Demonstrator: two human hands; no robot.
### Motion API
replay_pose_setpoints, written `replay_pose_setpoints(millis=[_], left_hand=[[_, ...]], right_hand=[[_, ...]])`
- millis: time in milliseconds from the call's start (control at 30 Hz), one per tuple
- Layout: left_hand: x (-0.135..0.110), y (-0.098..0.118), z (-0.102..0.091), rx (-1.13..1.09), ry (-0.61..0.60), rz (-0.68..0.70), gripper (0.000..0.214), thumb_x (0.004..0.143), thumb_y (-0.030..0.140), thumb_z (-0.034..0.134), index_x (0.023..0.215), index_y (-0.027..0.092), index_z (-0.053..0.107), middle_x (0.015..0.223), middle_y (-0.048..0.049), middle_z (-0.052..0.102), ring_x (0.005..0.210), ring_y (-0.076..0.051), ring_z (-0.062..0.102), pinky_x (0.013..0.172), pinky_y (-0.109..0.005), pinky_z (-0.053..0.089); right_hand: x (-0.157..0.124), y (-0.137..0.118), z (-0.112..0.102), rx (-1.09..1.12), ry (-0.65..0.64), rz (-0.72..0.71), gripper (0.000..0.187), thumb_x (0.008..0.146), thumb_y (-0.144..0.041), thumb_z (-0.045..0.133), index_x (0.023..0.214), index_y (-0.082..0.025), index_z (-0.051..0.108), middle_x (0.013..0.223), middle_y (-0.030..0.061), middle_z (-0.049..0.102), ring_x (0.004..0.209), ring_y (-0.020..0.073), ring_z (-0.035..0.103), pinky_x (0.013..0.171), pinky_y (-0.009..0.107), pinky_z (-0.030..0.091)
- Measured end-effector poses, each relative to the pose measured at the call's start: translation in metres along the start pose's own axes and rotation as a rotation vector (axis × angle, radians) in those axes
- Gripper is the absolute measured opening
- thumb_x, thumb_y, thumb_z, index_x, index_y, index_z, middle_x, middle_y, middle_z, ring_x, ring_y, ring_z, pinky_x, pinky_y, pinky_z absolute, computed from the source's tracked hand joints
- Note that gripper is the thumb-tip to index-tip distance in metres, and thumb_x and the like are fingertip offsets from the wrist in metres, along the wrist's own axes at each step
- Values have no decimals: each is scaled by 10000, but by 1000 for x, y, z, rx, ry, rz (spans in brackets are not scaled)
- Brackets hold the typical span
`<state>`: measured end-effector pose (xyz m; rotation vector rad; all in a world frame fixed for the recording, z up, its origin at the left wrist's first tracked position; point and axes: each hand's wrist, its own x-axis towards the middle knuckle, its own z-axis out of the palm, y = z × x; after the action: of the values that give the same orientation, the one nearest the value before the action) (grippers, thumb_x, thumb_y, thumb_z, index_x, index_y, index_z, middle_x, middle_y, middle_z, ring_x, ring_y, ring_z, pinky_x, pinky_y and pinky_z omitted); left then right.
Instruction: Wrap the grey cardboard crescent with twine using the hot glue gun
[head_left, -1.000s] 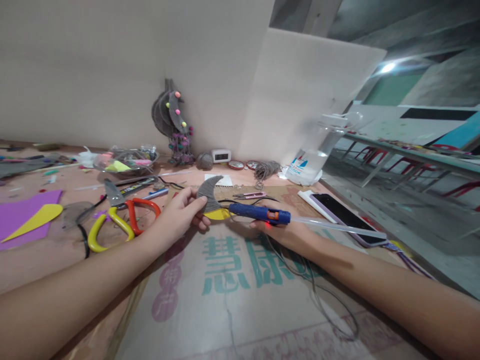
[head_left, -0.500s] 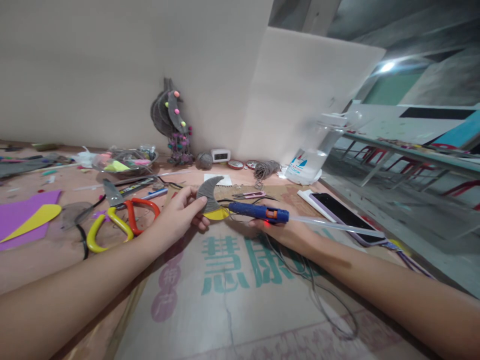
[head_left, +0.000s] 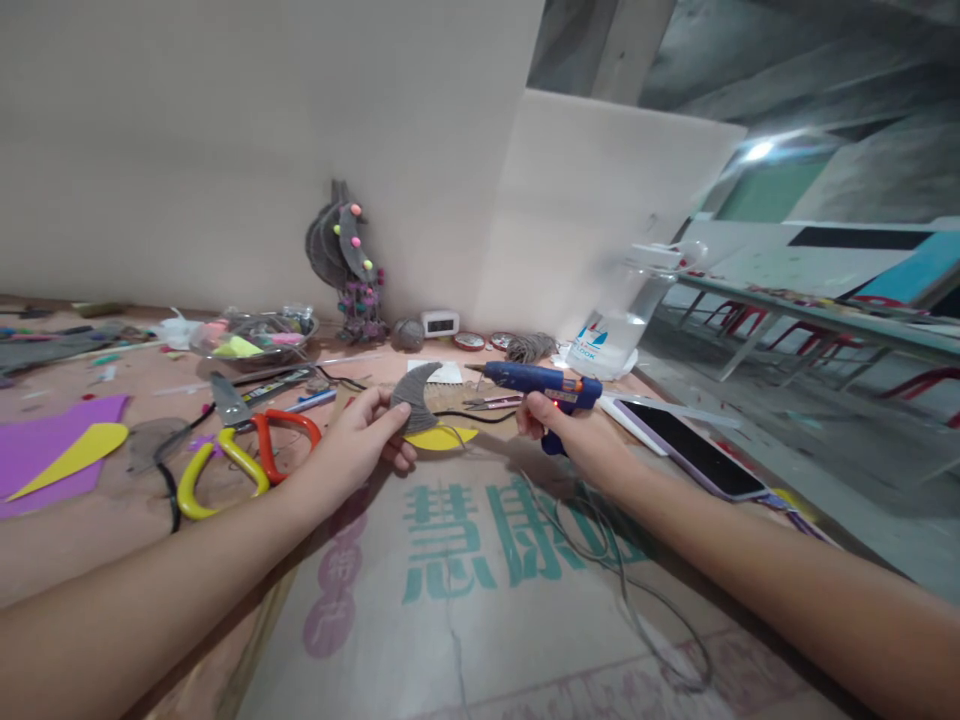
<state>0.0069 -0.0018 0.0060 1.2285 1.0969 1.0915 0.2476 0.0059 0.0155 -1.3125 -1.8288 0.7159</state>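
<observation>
Between thumb and fingers, my left hand (head_left: 373, 428) holds a grey yarn-wrapped crescent (head_left: 414, 402). A yellow leaf-shaped piece (head_left: 441, 438) shows along its lower edge, and a strand of grey yarn (head_left: 622, 580) trails over the cardboard. My right hand (head_left: 574, 430) is wrapped round the handle of a blue glue gun (head_left: 536, 380) with a small red light lit. Its nozzle points left, a little right of the crescent and apart from it. A clear glue stick (head_left: 667, 408) sticks out of the back of the gun.
Printed cardboard (head_left: 375, 620) lies under my hands. To the left are scissors (head_left: 225, 470) with yellow and red handles and purple sheet (head_left: 67, 430). At the right stand a phone (head_left: 694, 450) and a clear water jug (head_left: 622, 310). A decorated grey hanging (head_left: 337, 250) is at the wall.
The glue gun has moved up and right, away from the crescent, and its handle now shows in my right hand. More of the yellow piece is visible; my left hand has barely moved.
</observation>
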Motion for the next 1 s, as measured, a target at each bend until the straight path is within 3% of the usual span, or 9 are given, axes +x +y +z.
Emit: replay_pose_setpoints(millis=[133,333,500,633,767,1000], left_hand=[[4,-8,-3,9,-55,48,180,777,326,536,816,184,432,523,50,564,430,-96,565,415,-175,435],[6,-14,-5,100,-80,107,209,787,357,527,852,168,464,492,41,560,432,-86,532,445,-174,427],[6,-13,-4,110,-96,112,226,787,373,514,843,160,465,515,38,553,447,-84,526,443,-174,416],[7,-14,-4,107,-83,98,255,776,388,520,860,158,450,500,47,537,432,-84,513,440,-183,415],[8,-14,-3,99,-85,89,256,785,396,502,870,160,452,494,46,536,426,-84,506,434,-182,404],[8,-13,-2,32,-73,72,243,764,372,530,850,160,450,510,50,531,426,-77,503,424,-173,408]], right_hand=[[8,-8,-10,51,13,-32,428,849,-507,380,770,-158,614,688,34,590,627,122,530,589,231,398],[49,-22,-15,-210,31,-22,366,760,-483,544,871,-152,654,842,64,662,755,167,586,670,250,425],[104,-12,13,-324,39,-2,356,732,-452,582,886,-139,653,847,60,677,767,172,605,666,231,426],[128,6,38,-356,17,29,345,755,-424,564,869,-109,649,769,67,675,693,164,607,607,224,431],[134,18,44,-400,-24,53,324,714,-416,617,759,-98,654,665,78,665,635,171,604,590,234,438],[111,12,25,-366,-29,-58,356,802,-408,526,1016,-134,603,969,93,665,847,181,616,748,261,455]])
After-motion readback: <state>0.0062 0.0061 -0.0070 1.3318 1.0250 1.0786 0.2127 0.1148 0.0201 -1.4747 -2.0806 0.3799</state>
